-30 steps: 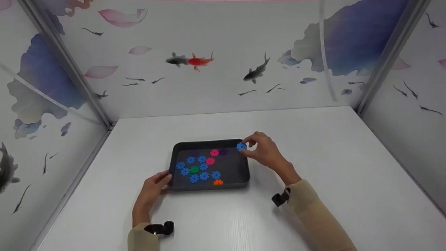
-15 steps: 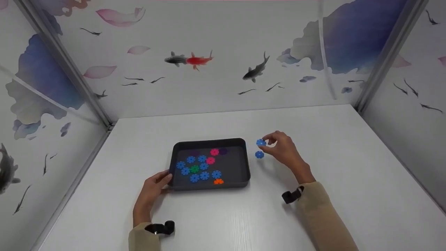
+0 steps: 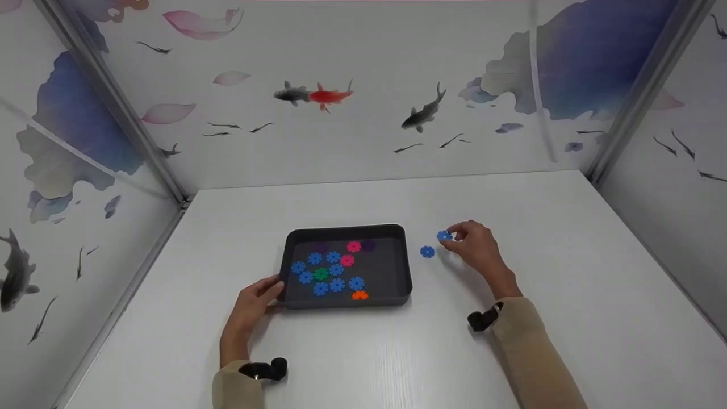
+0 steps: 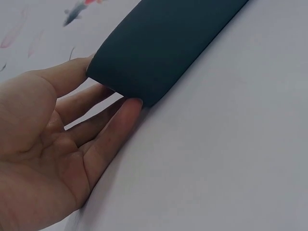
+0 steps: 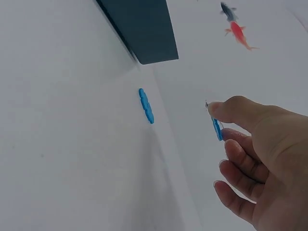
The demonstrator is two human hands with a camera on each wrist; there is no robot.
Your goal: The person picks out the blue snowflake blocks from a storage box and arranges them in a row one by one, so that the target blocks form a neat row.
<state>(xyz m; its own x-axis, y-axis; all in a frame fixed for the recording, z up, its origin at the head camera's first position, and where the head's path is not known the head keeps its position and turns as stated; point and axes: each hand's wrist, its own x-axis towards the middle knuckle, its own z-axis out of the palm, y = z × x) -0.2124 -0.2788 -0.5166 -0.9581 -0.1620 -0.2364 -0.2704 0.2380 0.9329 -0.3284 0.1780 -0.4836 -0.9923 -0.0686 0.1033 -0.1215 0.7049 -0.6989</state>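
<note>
My left hand (image 3: 250,304) grips the left side of a dark grey rectangular tray (image 3: 346,304). In the left wrist view its thumb lies at the upper edge of the tray wall (image 4: 149,45) and the other fingers reach its lower edge. To the right of the tray, my right hand (image 3: 478,250) pinches a blue snowflake disc (image 3: 444,235) between thumb and index finger, above the table. A second blue snowflake disc (image 3: 427,251) lies flat on the table between that hand and the tray; the right wrist view shows this disc (image 5: 146,106) edge-on.
Inside the tray are several blue discs (image 3: 337,285), a green disc (image 3: 321,274), two pink discs (image 3: 347,261), an orange disc (image 3: 360,295) and dark purple ones (image 3: 368,246). A white table (image 3: 363,352) carries everything, with fish-printed walls (image 3: 363,142) around it.
My right hand has moved from the tray's right back corner out to the right, carrying the blue disc. The other blue disc beside the tray has come into sight. My left hand stays on the tray.
</note>
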